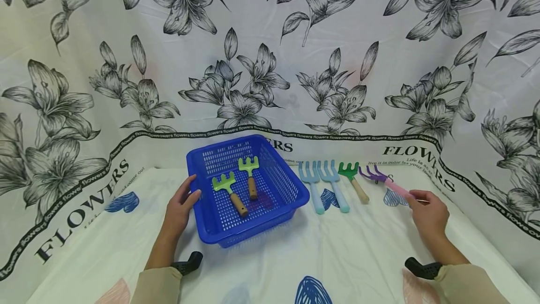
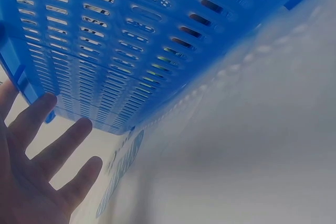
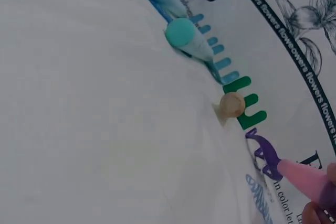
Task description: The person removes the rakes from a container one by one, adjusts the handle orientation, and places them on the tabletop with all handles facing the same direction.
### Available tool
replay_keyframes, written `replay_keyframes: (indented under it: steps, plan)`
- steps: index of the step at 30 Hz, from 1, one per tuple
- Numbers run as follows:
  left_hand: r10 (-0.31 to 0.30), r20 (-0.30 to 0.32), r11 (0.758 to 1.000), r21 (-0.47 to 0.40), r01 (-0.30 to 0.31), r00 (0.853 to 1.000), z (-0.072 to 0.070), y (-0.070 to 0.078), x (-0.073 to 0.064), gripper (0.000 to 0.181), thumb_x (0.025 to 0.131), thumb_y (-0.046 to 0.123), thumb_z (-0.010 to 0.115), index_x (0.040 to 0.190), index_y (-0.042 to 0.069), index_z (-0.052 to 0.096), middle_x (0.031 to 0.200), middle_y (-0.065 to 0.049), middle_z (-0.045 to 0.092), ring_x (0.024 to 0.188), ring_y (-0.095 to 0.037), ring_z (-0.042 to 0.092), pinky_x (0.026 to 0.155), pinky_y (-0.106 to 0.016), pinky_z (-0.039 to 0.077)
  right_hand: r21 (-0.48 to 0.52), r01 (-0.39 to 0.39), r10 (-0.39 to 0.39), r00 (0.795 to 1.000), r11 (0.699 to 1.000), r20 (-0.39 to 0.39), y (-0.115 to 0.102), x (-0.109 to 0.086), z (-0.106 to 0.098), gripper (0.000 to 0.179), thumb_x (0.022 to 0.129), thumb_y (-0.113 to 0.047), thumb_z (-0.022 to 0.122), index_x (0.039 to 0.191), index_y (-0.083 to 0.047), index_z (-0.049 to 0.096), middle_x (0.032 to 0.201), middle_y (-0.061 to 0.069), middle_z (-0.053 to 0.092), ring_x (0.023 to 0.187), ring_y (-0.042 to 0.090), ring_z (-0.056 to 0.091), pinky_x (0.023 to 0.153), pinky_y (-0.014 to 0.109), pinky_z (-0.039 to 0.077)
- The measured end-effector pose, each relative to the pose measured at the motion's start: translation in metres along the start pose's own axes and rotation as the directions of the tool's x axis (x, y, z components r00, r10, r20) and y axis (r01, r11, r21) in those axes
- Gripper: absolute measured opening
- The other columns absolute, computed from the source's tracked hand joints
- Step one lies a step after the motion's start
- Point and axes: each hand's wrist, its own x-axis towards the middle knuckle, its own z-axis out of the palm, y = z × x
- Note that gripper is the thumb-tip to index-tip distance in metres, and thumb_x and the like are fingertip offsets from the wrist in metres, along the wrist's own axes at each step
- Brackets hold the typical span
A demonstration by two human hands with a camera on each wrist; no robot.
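Pink-handled rake (image 1: 398, 188) slants from right hand (image 1: 431, 214), tines (image 1: 380, 178) far-left

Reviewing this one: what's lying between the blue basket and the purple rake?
In the head view, two light-blue rakes and a green rake lie between the blue basket and the purple rake.

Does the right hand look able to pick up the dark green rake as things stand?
Probably not yet: the right hand holds the pink-handled purple rake and would likely need to put it down first. The dark green rake itself lies close by, uncovered.
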Motion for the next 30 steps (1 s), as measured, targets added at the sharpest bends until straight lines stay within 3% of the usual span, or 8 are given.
replay_keyframes:
  steps: [4,12,21,30]
  plan:
    - [-0.007,0.0,1.0,0.005,0.007,1.0,0.0,0.0,0.0,0.062,0.098,0.045,0.051,0.154,0.028,0.029,0.159,-0.009,0.025,0.141,-0.04,0.027,0.107,-0.061,0.028,-0.049,0.048,-0.046,0.998,0.998,0.039,0.008,0.001,0.0,0.029,0.094,-0.021,0.064,0.114,0.0,0.064,0.106,0.019,0.065,0.074,0.012,0.056,0.05,0.018,0.045]
    - [0.002,-0.004,1.0,0.013,-0.002,1.0,0.001,-0.001,0.0,0.062,0.098,0.044,0.05,0.154,0.029,0.029,0.158,-0.008,0.025,0.141,-0.04,0.028,0.107,-0.061,0.028,-0.105,0.148,-0.134,0.982,0.983,0.13,0.015,0.001,0.007,0.026,0.091,-0.019,0.066,0.109,0.0,0.065,0.102,0.02,0.064,0.087,0.027,0.054,0.064,0.032,0.038]
    - [-0.003,0.001,1.0,0.017,0.003,1.0,0.0,0.002,-0.001,0.062,0.098,0.045,0.051,0.154,0.029,0.029,0.159,-0.008,0.025,0.141,-0.04,0.027,0.106,-0.061,0.029,-0.149,0.148,-0.119,0.975,0.978,0.187,0.013,-0.002,0.011,0.037,0.088,-0.014,0.069,0.118,0.004,0.059,0.093,0.018,0.06,0.082,0.031,0.054,0.063,0.035,0.038]
    - [-0.004,0.011,1.0,0.005,0.004,1.0,-0.001,0.005,-0.001,0.062,0.099,0.044,0.05,0.155,0.029,0.027,0.159,-0.009,0.024,0.141,-0.04,0.026,0.107,-0.06,0.028,-0.174,0.156,-0.116,0.969,0.972,0.219,0.011,0.0,0.01,0.037,0.089,-0.013,0.068,0.118,0.007,0.057,0.088,0.017,0.06,0.078,0.03,0.053,0.061,0.035,0.037]
